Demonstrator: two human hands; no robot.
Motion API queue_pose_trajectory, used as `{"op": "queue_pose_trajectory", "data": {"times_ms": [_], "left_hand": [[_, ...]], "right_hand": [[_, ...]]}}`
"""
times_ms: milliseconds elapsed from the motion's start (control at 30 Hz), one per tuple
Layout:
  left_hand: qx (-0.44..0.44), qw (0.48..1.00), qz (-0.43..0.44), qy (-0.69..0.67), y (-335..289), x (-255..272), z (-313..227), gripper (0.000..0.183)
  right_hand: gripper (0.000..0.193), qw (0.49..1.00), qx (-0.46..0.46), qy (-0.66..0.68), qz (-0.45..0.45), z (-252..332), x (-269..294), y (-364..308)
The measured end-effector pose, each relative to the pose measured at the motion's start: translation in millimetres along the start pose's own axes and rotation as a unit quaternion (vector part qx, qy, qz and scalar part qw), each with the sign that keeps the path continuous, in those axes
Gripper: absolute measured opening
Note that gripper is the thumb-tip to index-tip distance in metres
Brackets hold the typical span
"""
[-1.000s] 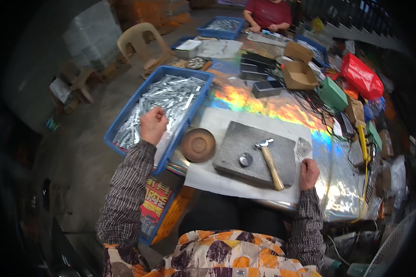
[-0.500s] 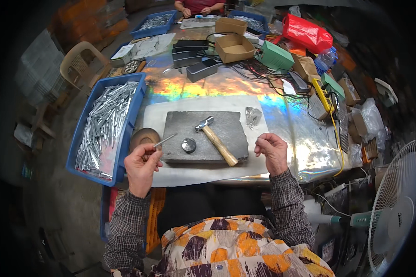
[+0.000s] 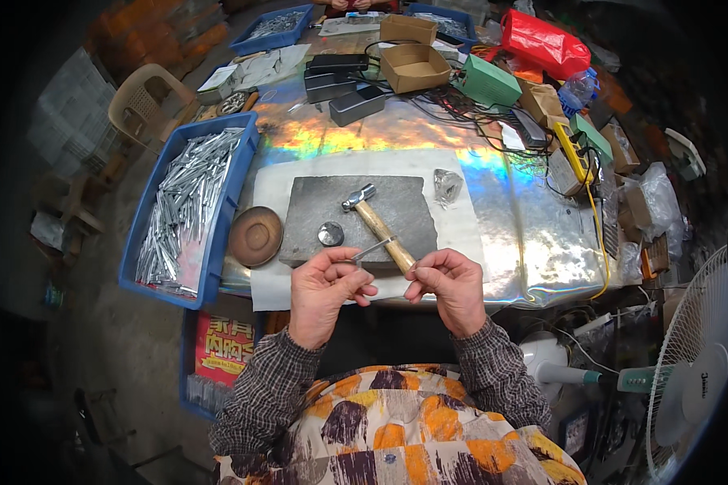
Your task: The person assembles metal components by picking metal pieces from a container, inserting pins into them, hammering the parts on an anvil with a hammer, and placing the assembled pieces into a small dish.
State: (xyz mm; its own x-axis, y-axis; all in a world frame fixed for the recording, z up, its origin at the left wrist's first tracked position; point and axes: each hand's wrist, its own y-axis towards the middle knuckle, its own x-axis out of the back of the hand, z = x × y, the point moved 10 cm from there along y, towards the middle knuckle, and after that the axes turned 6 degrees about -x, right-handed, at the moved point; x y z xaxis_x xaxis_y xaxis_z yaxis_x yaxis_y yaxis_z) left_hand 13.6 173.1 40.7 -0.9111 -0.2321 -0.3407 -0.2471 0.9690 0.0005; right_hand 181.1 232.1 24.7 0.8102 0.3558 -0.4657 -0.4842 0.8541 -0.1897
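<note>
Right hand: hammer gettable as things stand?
Probably yes: the right hand is close by the handle end of the hammer, nothing visibly between; the metal strip held in the left hand crosses only mid-handle.

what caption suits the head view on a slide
Left hand pinching a slim metal piece, right hand near a hammer on a gray block.

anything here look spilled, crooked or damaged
Nothing looks clearly spilled or broken. The thin metal pieces lie jumbled at various angles, but inside the blue tray. The hammer lies slantwise across the grey slab, whose right edge looks uneven, perhaps chipped.
</note>
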Motion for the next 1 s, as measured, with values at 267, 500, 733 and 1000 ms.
{"op": "queue_pose_trajectory", "data": {"times_ms": [267,500,733,1000], "left_hand": [[0.059,0.996,0.004,-0.071,-12.7,-3.8,13.0,0.025],[0.042,0.993,-0.005,-0.107,-17.4,-2.9,12.1,0.024],[0.042,0.99,-0.013,-0.13,-22.9,-4.4,10.1,0.022],[0.045,0.978,-0.024,-0.203,-26.1,-2.5,18.1,0.021]], "right_hand": [[0.006,0.998,0.027,-0.055,0.026,0.3,-24.0,-9.0],[0.007,0.996,0.02,-0.081,0.037,-7.9,-40.2,-17.3],[0.007,0.995,0.051,-0.077,0.045,-6.2,-51.2,-22.5],[0.006,0.993,0.059,-0.094,0.03,-10.6,-51.9,-24.1]]}}
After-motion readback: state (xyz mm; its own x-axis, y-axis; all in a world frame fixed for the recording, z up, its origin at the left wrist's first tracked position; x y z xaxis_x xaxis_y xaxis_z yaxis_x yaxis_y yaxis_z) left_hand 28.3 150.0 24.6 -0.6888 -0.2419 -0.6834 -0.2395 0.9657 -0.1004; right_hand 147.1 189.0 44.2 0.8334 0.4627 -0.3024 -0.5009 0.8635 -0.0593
